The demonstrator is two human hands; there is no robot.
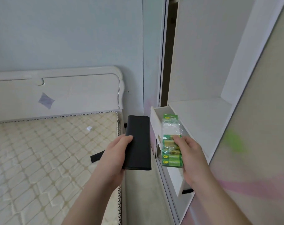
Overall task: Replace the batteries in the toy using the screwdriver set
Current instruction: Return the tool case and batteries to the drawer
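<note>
I see my left hand wrapped around a long, matte black rectangular case, thumb lying across its near face and the fingers hidden behind it. The case is held upright in the air above the gap between the bed and the cabinet; nothing on its surface tells me what is inside, so I cannot confirm it is the screwdriver set.

My right hand pinches a clear plastic-wrapped pack of green and yellow cylindrical batteries, thumb on the front and fingers behind. The lower rows read "GP"; the middle of the pack is washed out by glare on the wrap, and I cannot count the cells. The pack hangs just over the open white drawer of the white built-in cabinet. The drawer's inside is mostly blocked by the pack and my hand.

On the left lies a cream quilted bare mattress with a white curved headboard. A small white cube-like thing sits on the mattress, too small to identify. A flat black strip lies near the mattress edge, partly covered by my left wrist. I cannot find the toy anywhere in view.
</note>
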